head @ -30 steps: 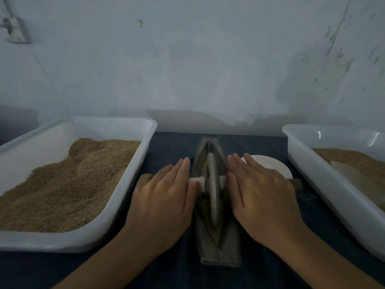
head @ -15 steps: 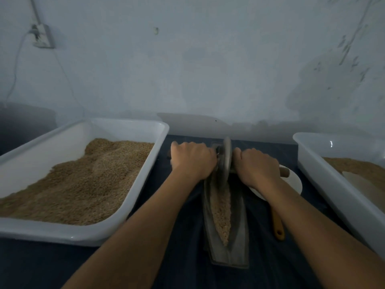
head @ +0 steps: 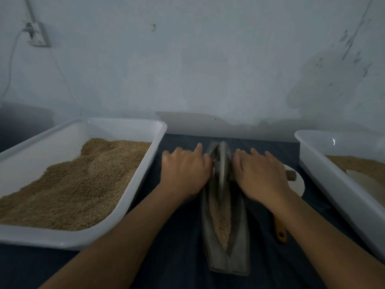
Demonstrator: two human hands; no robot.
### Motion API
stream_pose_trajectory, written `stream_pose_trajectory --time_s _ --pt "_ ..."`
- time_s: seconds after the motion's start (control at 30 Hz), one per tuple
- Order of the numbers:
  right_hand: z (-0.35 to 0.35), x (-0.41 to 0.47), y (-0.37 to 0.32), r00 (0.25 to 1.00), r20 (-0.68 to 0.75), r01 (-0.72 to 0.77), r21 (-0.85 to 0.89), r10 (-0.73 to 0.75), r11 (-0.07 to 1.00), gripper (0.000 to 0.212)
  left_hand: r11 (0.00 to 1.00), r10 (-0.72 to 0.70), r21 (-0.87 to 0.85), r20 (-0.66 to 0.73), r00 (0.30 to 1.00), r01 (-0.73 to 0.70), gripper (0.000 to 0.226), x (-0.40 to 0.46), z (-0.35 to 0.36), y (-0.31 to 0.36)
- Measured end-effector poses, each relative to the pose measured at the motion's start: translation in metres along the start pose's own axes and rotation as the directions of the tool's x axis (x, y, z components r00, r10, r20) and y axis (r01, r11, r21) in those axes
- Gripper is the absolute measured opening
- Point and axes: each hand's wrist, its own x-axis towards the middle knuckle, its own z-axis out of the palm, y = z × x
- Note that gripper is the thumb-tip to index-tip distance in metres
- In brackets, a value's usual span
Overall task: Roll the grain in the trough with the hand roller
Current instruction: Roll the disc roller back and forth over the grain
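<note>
A long grey metal trough (head: 226,259) lies lengthwise on the dark cloth in front of me. Brown grain (head: 220,220) fills its near half. The roller's metal disc (head: 221,165) stands upright in the far half of the trough, blurred by motion. My left hand (head: 183,172) presses palm down on the axle left of the disc, fingers stretched forward. My right hand (head: 260,174) presses on the axle right of the disc in the same way. The axle's wooden end (head: 291,176) sticks out past my right hand.
A large white tray (head: 143,172) heaped with grain stands at the left. Another white tray (head: 325,182) with grain stands at the right. A white dish (head: 299,184) and a yellow-handled tool (head: 280,230) lie between the trough and the right tray. The wall is close behind.
The roller went from mid-trough to the far end and has now come a little back toward me. My fingers, curled over the axle half a second ago, are stretched out again.
</note>
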Motion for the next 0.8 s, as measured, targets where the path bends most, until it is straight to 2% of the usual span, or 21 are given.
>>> stream_pose_trajectory --time_s 0.07,0.2,0.3,0.4,0.5,0.53,0.67,0.73,0.8 --pt "0.001 0.034 0.002 0.997 0.007 -0.075 -0.017 0.075 0.997 0.039 0.997 -0.049 0.06 0.03 0.998 0.047 0.043 0.035 0.004 0.002" --pt "-0.001 0.058 0.004 0.98 0.049 -0.193 0.029 0.191 0.981 0.032 0.99 -0.138 0.04 0.022 0.99 0.137 0.039 0.053 0.004 0.014" --pt "0.001 0.021 0.002 0.998 0.024 -0.061 0.012 0.061 0.998 0.044 0.999 -0.013 0.04 -0.096 0.995 0.017 0.039 0.01 -0.004 0.01" --pt "0.001 -0.039 -0.003 0.991 -0.126 0.045 0.013 -0.043 0.999 0.069 0.991 0.037 -0.126 -0.085 0.996 -0.048 0.047 -0.044 -0.012 -0.003" --pt "-0.003 -0.078 -0.009 0.957 -0.267 0.112 -0.017 -0.112 0.994 0.069 0.983 0.047 -0.171 -0.081 0.996 -0.06 0.066 -0.082 -0.02 -0.009" --pt "-0.003 -0.081 -0.009 0.956 -0.268 0.115 -0.026 -0.117 0.993 0.068 0.985 0.056 -0.157 -0.088 0.995 -0.069 0.069 -0.084 -0.019 -0.009" --pt "-0.007 -0.044 -0.005 0.998 -0.037 0.054 0.018 -0.054 0.998 0.072 0.998 0.068 -0.015 -0.057 0.996 -0.068 0.064 -0.049 -0.015 -0.001" --pt "-0.002 -0.007 0.0 1.0 0.01 -0.004 0.028 0.004 1.0 0.059 0.994 0.04 0.098 -0.028 0.999 -0.037 0.052 -0.014 -0.005 0.004" --pt "-0.003 0.03 0.0 0.996 0.021 -0.083 -0.009 0.083 0.996 0.037 0.997 -0.057 0.053 0.049 0.997 0.054 0.04 0.028 0.004 0.004"
